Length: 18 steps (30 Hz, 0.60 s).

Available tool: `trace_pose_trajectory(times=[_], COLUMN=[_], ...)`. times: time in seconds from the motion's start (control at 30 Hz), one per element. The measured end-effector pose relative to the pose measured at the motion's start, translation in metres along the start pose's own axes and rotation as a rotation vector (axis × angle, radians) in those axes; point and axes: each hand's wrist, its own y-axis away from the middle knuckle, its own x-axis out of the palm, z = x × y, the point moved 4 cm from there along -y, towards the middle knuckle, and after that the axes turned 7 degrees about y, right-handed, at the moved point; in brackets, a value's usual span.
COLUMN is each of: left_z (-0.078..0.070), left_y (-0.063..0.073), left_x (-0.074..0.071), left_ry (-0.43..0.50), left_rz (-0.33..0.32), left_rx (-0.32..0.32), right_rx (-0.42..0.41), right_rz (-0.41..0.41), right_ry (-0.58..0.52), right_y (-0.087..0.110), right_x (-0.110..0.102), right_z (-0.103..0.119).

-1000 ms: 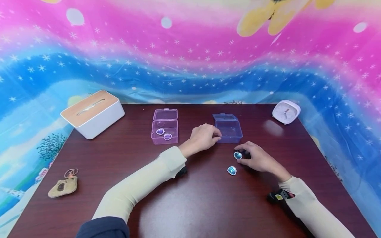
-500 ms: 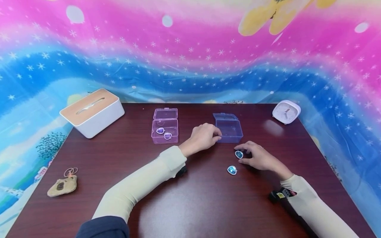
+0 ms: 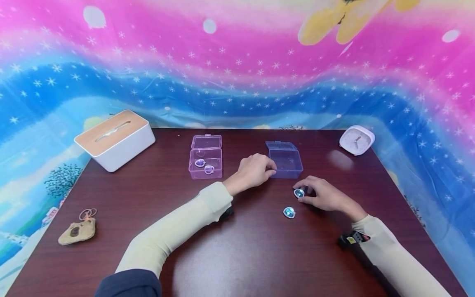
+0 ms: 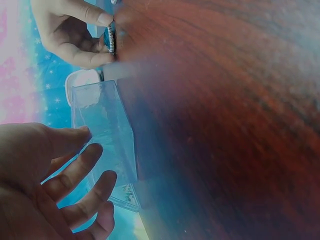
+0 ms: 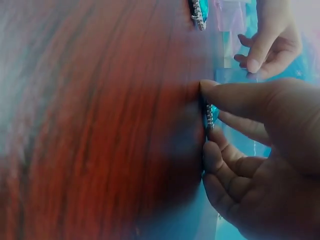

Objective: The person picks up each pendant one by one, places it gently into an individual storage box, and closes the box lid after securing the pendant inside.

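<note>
My right hand (image 3: 323, 194) pinches a blue jewel with a silver beaded rim (image 3: 299, 193) between thumb and fingers, low over the table. The right wrist view shows this jewel (image 5: 210, 116) edge-on between the fingertips. A second blue jewel (image 3: 289, 212) lies just in front of it on the table. My left hand (image 3: 255, 170) pinches the near left corner of a clear blue plastic box (image 3: 291, 171), whose lid is raised at the back. In the left wrist view, thumb and forefinger meet at the box's edge (image 4: 107, 115), the other fingers spread loosely.
Left of the blue box stands a lidded pink box (image 3: 205, 175), open, holding purple jewels (image 3: 200, 163). A tissue box (image 3: 118, 148) is at the back left, a white clock (image 3: 357, 140) at the back right. A plush keychain (image 3: 78, 232) lies at the left.
My right hand and its blue jewel have shifted slightly to the right, and the jewel has tilted in the fingers. The left hand stays at the blue box.
</note>
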Motion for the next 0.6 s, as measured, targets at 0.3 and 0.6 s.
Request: trace_pose_trajectory(times=[0.3, 0.6], left_z=[0.0013, 0.0008], left_y=[0.0008, -0.0001], left_x=[0.0, -0.0002], left_ry=[0.008, -0.004], left_rz=[-0.008, 0.004], left_rx=[0.009, 0.003], right_rx=[-0.082, -0.086], right_rz=[-0.003, 0.055], right_ry=[-0.002, -0.033], right_y=[-0.0043, -0.0084], right_x=[-0.0053, -0.0093], right_z=[-0.0036, -0.0044])
